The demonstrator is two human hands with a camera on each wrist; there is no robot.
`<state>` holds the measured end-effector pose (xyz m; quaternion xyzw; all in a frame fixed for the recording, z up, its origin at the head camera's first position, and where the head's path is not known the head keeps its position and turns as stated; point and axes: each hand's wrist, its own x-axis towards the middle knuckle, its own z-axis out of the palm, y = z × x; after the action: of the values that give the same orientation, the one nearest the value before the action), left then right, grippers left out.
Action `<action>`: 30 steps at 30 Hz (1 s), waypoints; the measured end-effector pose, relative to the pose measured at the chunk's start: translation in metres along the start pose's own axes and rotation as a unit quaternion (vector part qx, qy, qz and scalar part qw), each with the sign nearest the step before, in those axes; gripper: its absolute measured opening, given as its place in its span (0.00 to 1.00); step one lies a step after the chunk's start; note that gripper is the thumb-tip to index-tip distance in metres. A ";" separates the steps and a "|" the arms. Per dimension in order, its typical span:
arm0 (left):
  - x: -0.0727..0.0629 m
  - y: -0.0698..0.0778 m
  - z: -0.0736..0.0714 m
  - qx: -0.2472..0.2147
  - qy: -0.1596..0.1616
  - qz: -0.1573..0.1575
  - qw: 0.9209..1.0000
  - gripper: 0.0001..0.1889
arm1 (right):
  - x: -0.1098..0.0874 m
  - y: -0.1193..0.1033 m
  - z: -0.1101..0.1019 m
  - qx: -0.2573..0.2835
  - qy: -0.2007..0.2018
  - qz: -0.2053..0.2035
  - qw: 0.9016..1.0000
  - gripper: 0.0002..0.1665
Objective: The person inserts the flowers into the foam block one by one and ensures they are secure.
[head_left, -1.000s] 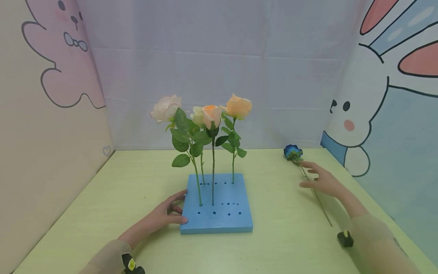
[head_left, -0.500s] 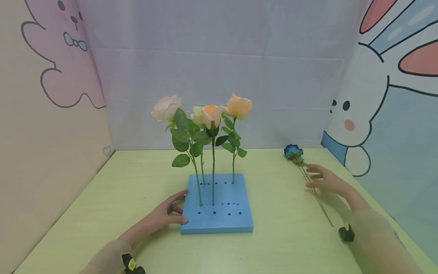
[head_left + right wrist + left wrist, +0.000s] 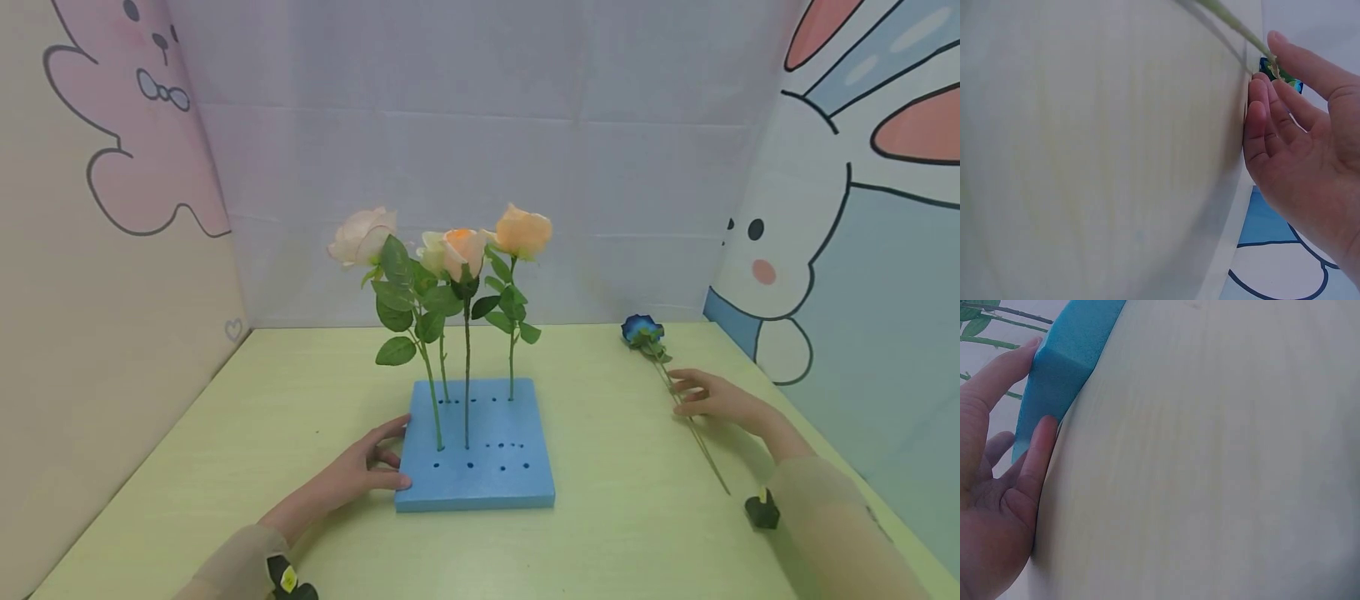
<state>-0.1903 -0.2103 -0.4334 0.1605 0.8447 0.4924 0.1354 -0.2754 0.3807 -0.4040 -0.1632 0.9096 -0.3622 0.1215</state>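
At the middle of the table a flat blue foam block (image 3: 472,487) with small holes holds several upright artificial roses. My left hand (image 3: 367,458) rests at its left edge in the head view, thumb at the front corner, other fingers along the side. The left wrist view shows fingertips pressed against the blue foam block (image 3: 1063,369). On the right lies a blue rose (image 3: 642,331), its thin stem (image 3: 708,458) pointing toward me. Over that stem is my right hand (image 3: 716,400), fingers relaxed. In the right wrist view the stem (image 3: 1235,23) passes between the parted thumb and index fingertips.
A pale pink rose (image 3: 363,239), a peach rose (image 3: 463,252) and a yellow-orange rose (image 3: 522,233) stand tall in the block. Cartoon-printed panels flank the pale yellow table (image 3: 285,383), and a whitish cloth (image 3: 480,125) hangs behind it.
My right hand has shifted slightly right and toward me along the stem, its thumb and fingers drawing closer together. My left hand and the block stay where they were.
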 end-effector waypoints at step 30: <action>0.000 0.002 0.000 -0.001 0.003 -0.005 1.000 0.51 | -0.002 -0.015 0.006 0.106 -0.046 0.010 0.993 0.40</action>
<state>-0.1896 -0.2092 -0.4315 0.1546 0.8454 0.4929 0.1357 -0.2688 0.3677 -0.3973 -0.1568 0.8610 -0.4479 0.1830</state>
